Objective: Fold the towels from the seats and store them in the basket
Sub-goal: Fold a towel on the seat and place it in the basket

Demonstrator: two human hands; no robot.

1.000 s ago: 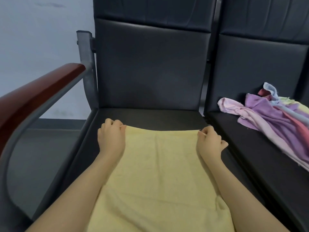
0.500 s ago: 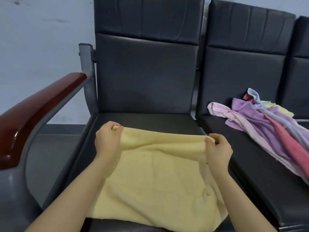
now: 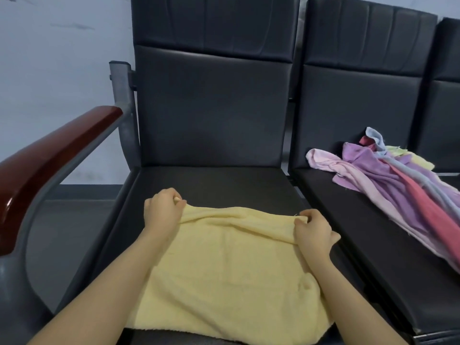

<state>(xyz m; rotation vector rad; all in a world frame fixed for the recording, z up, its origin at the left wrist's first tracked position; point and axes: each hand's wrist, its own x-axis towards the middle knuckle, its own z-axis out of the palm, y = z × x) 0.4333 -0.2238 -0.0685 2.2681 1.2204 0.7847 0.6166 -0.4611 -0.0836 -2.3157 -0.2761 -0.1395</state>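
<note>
Your left hand (image 3: 163, 211) and right hand (image 3: 314, 234) each pinch a far corner of the yellow towel (image 3: 229, 277) spread on the dark seat (image 3: 219, 185). Its fold looks barely begun; the towel heap (image 3: 388, 178) on the neighbouring seat remains, and no basket is visible.

The pale yellow terry-cloth towel (image 3: 231, 275) looks soft, nubbly and matt. The dark padded seat (image 3: 214, 185) under it is smooth leather-like upholstery with a dull sheen. The reddish-brown wooden armrest (image 3: 49, 155) is lacquered and glossy on a matt grey painted metal frame (image 3: 123, 108). The heap of pink, purple and blue cloth towels (image 3: 388, 175) is matt.
</note>
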